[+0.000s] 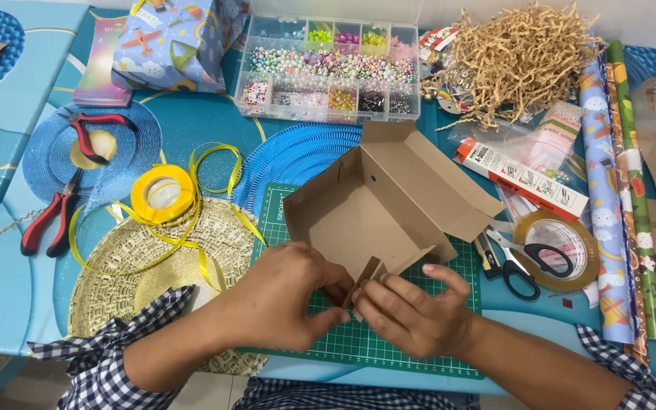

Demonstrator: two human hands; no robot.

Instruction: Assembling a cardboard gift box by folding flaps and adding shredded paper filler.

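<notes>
A brown cardboard box (pixel 377 199), half folded with its flaps standing open, rests on a green cutting mat (pixel 389 345). My left hand (pixel 286 296) grips the box's near edge from the left. My right hand (pixel 411 315) pinches a small near flap of the same box with thumb and fingers. Both hands meet at the box's front corner. Checked sleeves cover both forearms.
A yellow ribbon spool (pixel 163 193) and red-handled pliers (pixel 51 220) lie left. A clear bead organiser (pixel 328 68) and shredded paper filler (pixel 518 57) sit behind. Scissors (pixel 521 262), a tape roll (pixel 563 243) and rolled wrapping paper (pixel 609 197) lie right.
</notes>
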